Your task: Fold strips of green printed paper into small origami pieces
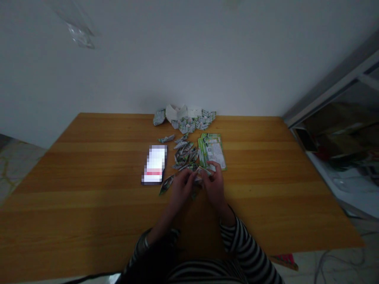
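My left hand [182, 185] and my right hand [214, 185] meet over the middle of the table, fingers closed and pinching a small folded paper [199, 177] between them. Part of that paper is hidden by my fingers. Just beyond my hands lies a loose heap of folded printed papers [183, 152], pointed at the ends. One more folded paper [166, 184] rests beside my left hand. Past my right hand is a stack of green and white printed sheets [214, 152], partly covered by my fingers.
A phone with a lit, blurred screen [155, 163] lies left of the heap. Crumpled and folded papers [188, 122] stand against the white wall [189, 59] at the back. The wooden table [266, 189] ends on the right near a shelf unit [334, 157].
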`<state>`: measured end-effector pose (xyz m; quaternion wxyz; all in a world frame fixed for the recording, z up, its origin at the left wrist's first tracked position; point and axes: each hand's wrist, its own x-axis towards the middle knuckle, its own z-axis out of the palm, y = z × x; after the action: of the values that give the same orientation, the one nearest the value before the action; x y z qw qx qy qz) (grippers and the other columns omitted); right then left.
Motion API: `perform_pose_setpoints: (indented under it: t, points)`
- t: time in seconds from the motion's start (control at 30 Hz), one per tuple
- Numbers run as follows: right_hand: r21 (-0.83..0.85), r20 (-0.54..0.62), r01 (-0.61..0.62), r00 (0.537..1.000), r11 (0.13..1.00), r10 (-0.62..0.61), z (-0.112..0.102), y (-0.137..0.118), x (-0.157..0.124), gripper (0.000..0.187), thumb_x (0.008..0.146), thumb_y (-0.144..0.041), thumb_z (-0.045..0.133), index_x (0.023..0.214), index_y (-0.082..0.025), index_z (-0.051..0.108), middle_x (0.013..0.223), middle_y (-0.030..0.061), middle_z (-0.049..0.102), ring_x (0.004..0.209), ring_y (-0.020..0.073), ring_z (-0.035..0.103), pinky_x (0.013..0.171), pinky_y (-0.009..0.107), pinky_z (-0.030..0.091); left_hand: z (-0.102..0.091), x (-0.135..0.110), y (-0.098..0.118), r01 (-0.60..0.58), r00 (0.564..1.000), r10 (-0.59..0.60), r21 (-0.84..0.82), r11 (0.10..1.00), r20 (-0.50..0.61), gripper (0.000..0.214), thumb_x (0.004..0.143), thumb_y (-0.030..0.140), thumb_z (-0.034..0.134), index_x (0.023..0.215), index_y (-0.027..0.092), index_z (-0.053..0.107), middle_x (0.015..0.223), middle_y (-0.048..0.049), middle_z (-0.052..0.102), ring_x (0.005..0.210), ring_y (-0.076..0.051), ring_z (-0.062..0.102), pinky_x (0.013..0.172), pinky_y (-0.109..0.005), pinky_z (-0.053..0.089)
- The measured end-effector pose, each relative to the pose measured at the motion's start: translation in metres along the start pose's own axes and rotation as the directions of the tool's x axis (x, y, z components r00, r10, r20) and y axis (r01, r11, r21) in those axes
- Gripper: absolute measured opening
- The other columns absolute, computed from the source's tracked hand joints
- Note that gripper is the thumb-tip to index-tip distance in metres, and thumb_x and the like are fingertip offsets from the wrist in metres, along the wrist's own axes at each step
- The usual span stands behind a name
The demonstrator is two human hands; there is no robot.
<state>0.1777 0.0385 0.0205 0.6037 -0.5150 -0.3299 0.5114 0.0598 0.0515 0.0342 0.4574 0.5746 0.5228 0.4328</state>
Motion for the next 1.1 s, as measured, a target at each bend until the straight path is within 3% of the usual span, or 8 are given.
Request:
perform_pose_setpoints:
  t: [0.23, 0.33, 0.4, 0.5, 0.6, 0.67, 0.83, 1.1]
  points:
    - [-0.011, 0.141, -0.001, 0.990, 1.000, 0.003, -0.007, -0.010, 0.002, 0.053, 0.085, -0.047, 0.059, 0.130, -0.024, 0.042, 0.053, -0.0083, 0.057, 0.037, 0.0102, 0.049, 0.038, 0.020, 0.038, -0.001, 0.004, -0.004, 0.114, 0.993, -0.115, -0.203, 0.973, 0.008, 0.031, 0.084, 0.045, 0.059, 0.069, 0.018, 0.056, 0.051, 0.0065, 0.044, 0.046, -0.010, 0.039, 0.046, -0.020, 0.031]
    - [-0.039, 0.198, -0.038, 0.979, 0.999, 0.045, -0.008, -0.009, 0.005, 0.038, 0.078, -0.047, 0.068, 0.103, -0.020, 0.059, 0.051, -0.0074, 0.058, 0.037, 0.0083, 0.047, 0.038, 0.019, 0.037, 0.000, 0.003, -0.007, 0.111, 0.994, -0.109, -0.226, 0.968, 0.023, 0.031, 0.086, 0.045, 0.058, 0.071, 0.018, 0.054, 0.050, 0.0070, 0.046, 0.043, -0.009, 0.042, 0.044, -0.019, 0.033]
    - [-0.046, 0.189, -0.071, 0.979, 0.996, 0.078, -0.010, -0.007, 0.007, 0.029, 0.076, -0.046, 0.070, 0.079, -0.019, 0.060, 0.049, -0.0060, 0.057, 0.036, 0.0075, 0.047, 0.037, 0.018, 0.036, 0.000, 0.003, -0.007, 0.132, 0.990, -0.113, -0.253, 0.958, 0.088, 0.029, 0.087, 0.046, 0.056, 0.075, 0.019, 0.054, 0.051, 0.0070, 0.049, 0.042, -0.010, 0.046, 0.043, -0.020, 0.035]
    - [-0.029, 0.215, -0.144, 0.965, 0.989, 0.147, -0.017, -0.005, 0.011, 0.033, 0.077, -0.047, 0.068, 0.067, -0.018, 0.058, 0.048, -0.0045, 0.059, 0.035, 0.0074, 0.047, 0.035, 0.018, 0.035, -0.004, 0.005, -0.007, 0.153, 0.975, -0.106, -0.242, 0.958, 0.195, 0.030, 0.086, 0.046, 0.057, 0.076, 0.018, 0.056, 0.055, 0.0043, 0.056, 0.047, -0.011, 0.054, 0.046, -0.021, 0.042]
    - [-0.061, 0.333, -0.211, 0.917, 0.976, 0.219, -0.028, -0.007, 0.015, 0.032, 0.075, -0.047, 0.069, 0.066, -0.017, 0.060, 0.048, -0.0037, 0.060, 0.032, 0.0074, 0.046, 0.032, 0.017, 0.032, -0.012, 0.009, -0.007, 0.138, 0.967, -0.093, -0.183, 0.973, 0.236, 0.032, 0.081, 0.043, 0.065, 0.065, 0.017, 0.056, 0.057, 0.0027, 0.057, 0.053, -0.011, 0.055, 0.050, -0.020, 0.043]
    - [-0.073, 0.353, -0.218, 0.907, 0.973, 0.229, -0.032, -0.010, 0.017, 0.030, 0.075, -0.045, 0.068, 0.071, -0.016, 0.063, 0.047, -0.0035, 0.060, 0.032, 0.0073, 0.045, 0.031, 0.017, 0.030, -0.016, 0.010, -0.007, 0.194, 0.945, -0.123, -0.217, 0.957, 0.303, 0.026, 0.078, 0.040, 0.069, 0.073, 0.016, 0.061, 0.060, 0.0020, 0.060, 0.053, -0.011, 0.057, 0.050, -0.020, 0.045]
    - [-0.010, 0.300, -0.187, 0.936, 0.982, 0.181, -0.027, -0.012, 0.015, 0.031, 0.074, -0.044, 0.067, 0.089, -0.017, 0.065, 0.046, -0.0057, 0.058, 0.032, 0.0065, 0.041, 0.032, 0.016, 0.031, -0.018, 0.008, -0.006, 0.344, 0.905, -0.191, -0.393, 0.853, 0.379, 0.032, 0.077, 0.036, 0.072, 0.101, 0.020, 0.057, 0.062, 0.0020, 0.067, 0.048, -0.014, 0.062, 0.047, -0.022, 0.048]
    - [-0.053, 0.286, -0.096, 0.952, 0.994, 0.107, -0.024, -0.012, 0.011, 0.029, 0.077, -0.042, 0.067, 0.086, -0.015, 0.071, 0.046, -0.0053, 0.055, 0.034, 0.0056, 0.039, 0.034, 0.017, 0.029, -0.017, 0.010, -0.008, 0.411, 0.875, -0.205, -0.448, 0.794, 0.439, 0.031, 0.082, 0.042, 0.066, 0.100, 0.018, 0.060, 0.063, -0.0003, 0.067, 0.049, -0.013, 0.062, 0.048, -0.023, 0.050]
